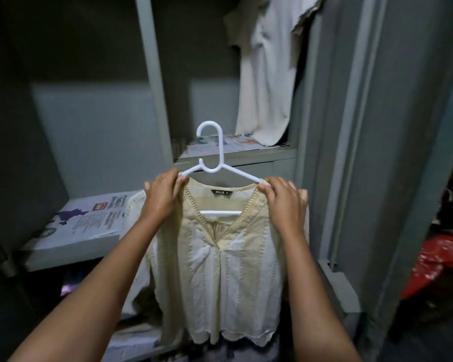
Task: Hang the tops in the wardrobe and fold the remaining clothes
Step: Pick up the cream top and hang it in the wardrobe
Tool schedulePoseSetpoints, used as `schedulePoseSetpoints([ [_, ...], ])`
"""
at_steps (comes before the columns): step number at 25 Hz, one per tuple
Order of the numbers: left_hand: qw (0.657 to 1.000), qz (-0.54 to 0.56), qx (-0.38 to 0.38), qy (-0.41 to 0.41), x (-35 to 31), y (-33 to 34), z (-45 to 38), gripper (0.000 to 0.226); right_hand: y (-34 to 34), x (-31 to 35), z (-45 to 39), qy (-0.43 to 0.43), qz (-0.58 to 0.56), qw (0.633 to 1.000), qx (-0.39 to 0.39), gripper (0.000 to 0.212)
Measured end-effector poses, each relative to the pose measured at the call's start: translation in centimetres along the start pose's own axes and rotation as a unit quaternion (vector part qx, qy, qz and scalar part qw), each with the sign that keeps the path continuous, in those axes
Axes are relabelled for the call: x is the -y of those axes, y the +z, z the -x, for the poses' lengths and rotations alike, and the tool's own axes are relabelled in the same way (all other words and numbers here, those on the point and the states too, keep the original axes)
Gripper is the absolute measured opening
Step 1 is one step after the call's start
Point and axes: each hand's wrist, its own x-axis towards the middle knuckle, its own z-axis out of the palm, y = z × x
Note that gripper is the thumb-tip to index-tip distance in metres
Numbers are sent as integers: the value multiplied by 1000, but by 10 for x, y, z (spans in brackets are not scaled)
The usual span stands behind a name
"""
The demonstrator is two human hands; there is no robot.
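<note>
— Where did we have the cream top (220,259) at that moment?

— On the white hanger (221,163), held up between our two hands in front of the open grey wardrobe (154,82). The hanger's hook stood upright above our knuckles, and the top hung straight down below them.

— And how were our hands set?

— Our left hand (161,197) pinched the left shoulder of the top against the hanger's arm; our right hand (283,202) pinched the right shoulder the same way. Both had fingers curled on the fabric.

— What else did we see around them?

— Above and beyond our right hand a white garment (267,74) hung inside the wardrobe. To the left of our left hand, newspaper (89,218) lined a shelf. Far off to the right of our right hand lay something red (439,262); we couldn't tell what.
</note>
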Motion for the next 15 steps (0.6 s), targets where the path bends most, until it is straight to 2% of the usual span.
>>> schedulePoseSetpoints([
  [3,998,18,-41,42,-22,-3,-39,30,-33,20,-12,37,57,993,-97,20],
  [8,990,49,-115,65,-35,-18,-79,37,-82,55,-34,111,142,956,-231,23],
  [10,988,36,-129,81,-30,-28,-98,42,-94,71,-55,127,155,944,-263,25],
  [15,986,23,-143,85,-33,-64,-161,60,-113,110,-138,133,190,930,-284,27],
])
